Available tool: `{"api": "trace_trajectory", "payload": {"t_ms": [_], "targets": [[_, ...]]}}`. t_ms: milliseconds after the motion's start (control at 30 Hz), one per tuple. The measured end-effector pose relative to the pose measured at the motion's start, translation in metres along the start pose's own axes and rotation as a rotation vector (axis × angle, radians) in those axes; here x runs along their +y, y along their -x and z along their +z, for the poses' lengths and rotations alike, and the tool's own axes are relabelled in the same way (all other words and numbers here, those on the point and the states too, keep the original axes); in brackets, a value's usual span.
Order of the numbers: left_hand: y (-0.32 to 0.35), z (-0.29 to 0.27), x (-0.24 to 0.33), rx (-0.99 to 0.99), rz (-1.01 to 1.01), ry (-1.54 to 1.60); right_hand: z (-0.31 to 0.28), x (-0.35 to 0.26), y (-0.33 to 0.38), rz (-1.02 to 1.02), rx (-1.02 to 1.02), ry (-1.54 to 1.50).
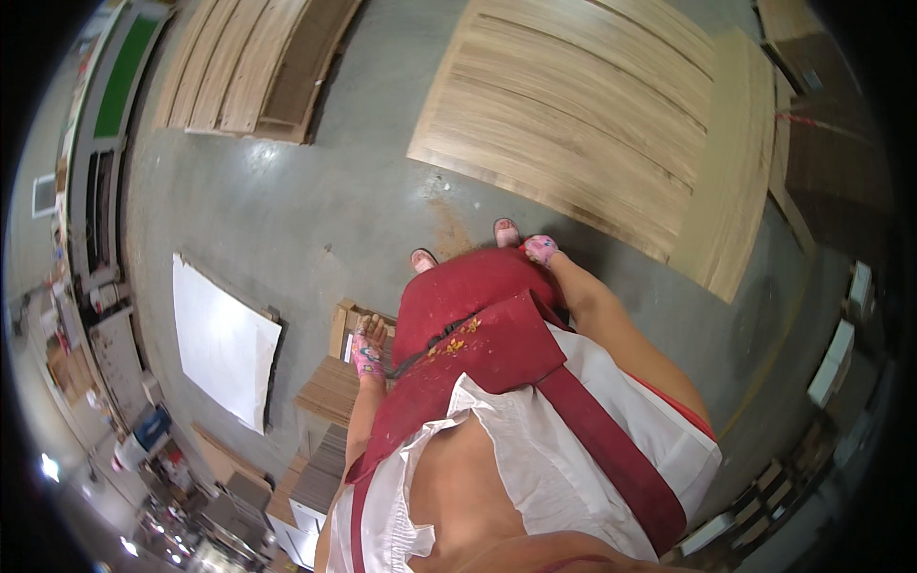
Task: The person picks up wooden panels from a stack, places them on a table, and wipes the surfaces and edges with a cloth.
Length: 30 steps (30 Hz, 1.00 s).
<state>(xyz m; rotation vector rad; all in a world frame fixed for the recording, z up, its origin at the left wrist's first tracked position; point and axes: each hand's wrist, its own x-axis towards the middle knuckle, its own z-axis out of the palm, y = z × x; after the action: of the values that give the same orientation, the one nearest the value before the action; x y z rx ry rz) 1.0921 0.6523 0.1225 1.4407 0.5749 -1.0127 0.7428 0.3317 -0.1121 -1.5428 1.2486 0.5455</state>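
Observation:
My left hand (371,346), in a pink patterned glove with bare fingertips, is beside the dark red apron (458,296) I wear. Its fingers are stretched out, close to a small stack of wood-coloured boards (346,325), and nothing shows in them. My right hand (542,250), in a similar pink glove, is at the right edge of the apron. Its fingers are too small and partly hidden to make out, so I cannot tell whether it grips the cloth. Ahead of it lies a broad stack of wood-grain panels (573,115).
A white sheet-like panel (224,339) is on the left of the grey floor (353,201). Another stack of wood-grain boards (229,67) stands far left. Brown and grey boards (320,468) are piled close on my left. Sawdust (451,224) lies before my shoes (506,231).

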Motion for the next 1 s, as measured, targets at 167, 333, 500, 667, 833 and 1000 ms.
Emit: {"api": "trace_trajectory", "payload": {"t_ms": [167,333,500,667,833,1000], "targets": [[-0.014,-0.052,-0.017,0.141,0.07,0.118,-0.049,-0.051,0.004,-0.157,-0.029,0.385],[-0.057,-0.106,-0.015,0.201,0.027,0.203,-0.07,-0.123,0.011,-0.339,0.096,0.321],[-0.094,-0.12,0.029,0.213,0.078,0.239,-0.023,-0.208,-0.005,0.101,0.054,-0.474],[-0.136,-0.18,0.056,0.224,0.135,0.249,0.033,-0.307,-0.027,-0.13,0.107,-0.39],[-0.145,-0.173,0.08,0.171,0.182,0.268,0.029,-0.33,-0.056,-0.273,0.212,-0.053],[-0.16,-0.171,0.104,0.223,0.091,0.292,0.008,-0.38,-0.055,0.093,-0.016,-0.232]]}}
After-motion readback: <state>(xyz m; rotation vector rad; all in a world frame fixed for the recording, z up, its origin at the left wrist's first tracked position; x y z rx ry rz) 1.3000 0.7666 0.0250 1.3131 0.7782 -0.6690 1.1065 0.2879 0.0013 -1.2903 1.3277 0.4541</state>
